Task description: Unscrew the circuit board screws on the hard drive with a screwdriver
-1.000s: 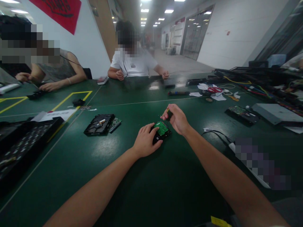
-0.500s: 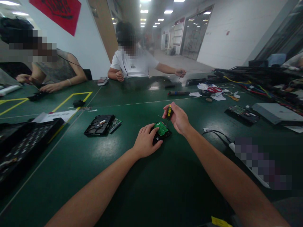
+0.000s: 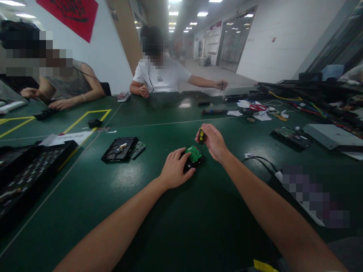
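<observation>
Spare drive (image 3: 120,149) lies left on the desk (image 3: 181,226). Centre: left hand (image 3: 173,170), grip clasping the near-left edge of the drive (image 3: 195,155), green board up. Right hand (image 3: 214,142), grip closed on a screwdriver (image 3: 201,136), just above the drive's far edge.

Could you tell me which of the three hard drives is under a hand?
The middle drive, green board up: the left hand holds it, the right hand holds a screwdriver over it. The left drive and right drive lie untouched.
</observation>
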Available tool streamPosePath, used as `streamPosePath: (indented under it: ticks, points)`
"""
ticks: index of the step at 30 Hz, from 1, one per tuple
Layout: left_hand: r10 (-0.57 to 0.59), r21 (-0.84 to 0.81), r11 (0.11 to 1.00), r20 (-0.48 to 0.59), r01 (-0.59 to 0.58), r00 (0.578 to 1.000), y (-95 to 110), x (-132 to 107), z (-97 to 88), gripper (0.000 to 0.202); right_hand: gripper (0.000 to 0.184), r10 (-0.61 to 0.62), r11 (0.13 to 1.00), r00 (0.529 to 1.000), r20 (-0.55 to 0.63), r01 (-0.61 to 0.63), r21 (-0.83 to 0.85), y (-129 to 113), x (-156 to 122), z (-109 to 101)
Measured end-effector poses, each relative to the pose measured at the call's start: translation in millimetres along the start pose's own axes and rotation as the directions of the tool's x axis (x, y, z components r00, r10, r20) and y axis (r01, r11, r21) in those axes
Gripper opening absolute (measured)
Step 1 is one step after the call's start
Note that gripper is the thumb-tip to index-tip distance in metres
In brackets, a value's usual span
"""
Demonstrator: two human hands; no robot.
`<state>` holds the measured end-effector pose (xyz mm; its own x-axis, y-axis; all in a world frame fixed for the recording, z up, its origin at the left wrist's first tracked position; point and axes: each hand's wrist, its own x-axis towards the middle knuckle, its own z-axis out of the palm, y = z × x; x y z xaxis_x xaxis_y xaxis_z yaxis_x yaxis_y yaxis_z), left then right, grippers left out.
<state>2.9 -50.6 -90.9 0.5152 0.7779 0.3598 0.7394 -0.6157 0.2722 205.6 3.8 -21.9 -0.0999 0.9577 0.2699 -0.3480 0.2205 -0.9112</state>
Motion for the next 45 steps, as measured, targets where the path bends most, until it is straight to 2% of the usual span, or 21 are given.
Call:
streamPosePath:
  ticks: [12,30,37,45]
  points:
    - [0.0,-0.011,1.0,-0.005,0.0,1.0,0.5,-0.4,-1.0,0.064,0.044,0.012,0.999,1.0,-0.001,-0.012,-0.04,3.2,-0.4,-0.5]
    - [-0.001,-0.005,1.0,0.004,0.001,1.0,-0.2,0.2,-0.4,0.065,0.042,0.021,0.999,0.999,0.035,-0.02,-0.038,4.3,0.0,-2.3]
    - [-0.006,-0.005,1.0,-0.001,0.006,1.0,0.4,-0.1,-0.5,0.065,0.039,0.013,1.0,1.0,0.021,-0.013,0.0,6.7,2.0,-3.7]
    - [-0.007,0.007,1.0,0.003,0.007,1.0,1.5,-0.2,-1.7,0.063,0.048,0.059,0.994,0.998,-0.017,-0.057,0.088,4.3,2.9,-1.7]
